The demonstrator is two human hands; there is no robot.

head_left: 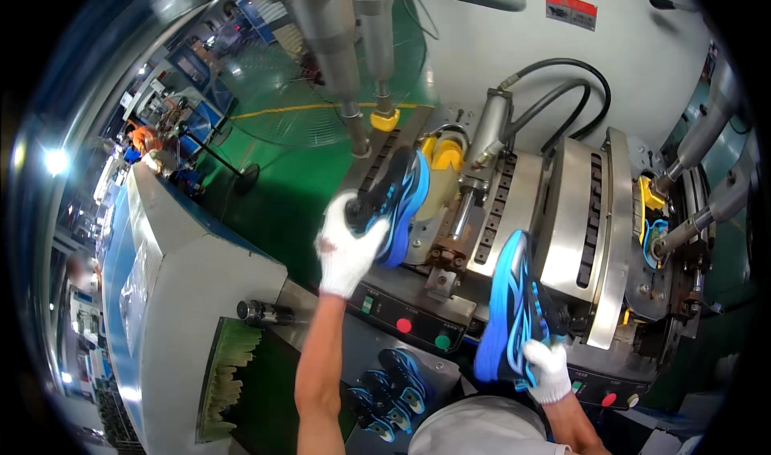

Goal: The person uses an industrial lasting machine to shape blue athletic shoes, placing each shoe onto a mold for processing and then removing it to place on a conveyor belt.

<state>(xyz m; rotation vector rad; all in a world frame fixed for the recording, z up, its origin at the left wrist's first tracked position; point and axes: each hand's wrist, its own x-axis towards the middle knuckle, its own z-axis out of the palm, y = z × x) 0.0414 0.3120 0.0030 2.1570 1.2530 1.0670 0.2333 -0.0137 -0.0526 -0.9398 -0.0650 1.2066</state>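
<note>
In a white glove, my left hand grips a black sneaker with a bright blue sole around its opening. This shoe is raised, its toe tilted away, before the machine's left station with its yellow pad. My right hand, gloved too, is closed on the heel end of a matching blue and black sneaker. That one points away from me, its blue sole side turned left, in front of the steel plates. Both thumbs press on the shoes; some fingers are hidden behind them.
Several black and blue shoe uppers lie on a shelf near my body. A control panel with a red button runs along the machine's front. Metal cylinders hang above the left station. A grey housing stands left, beyond it a fan.
</note>
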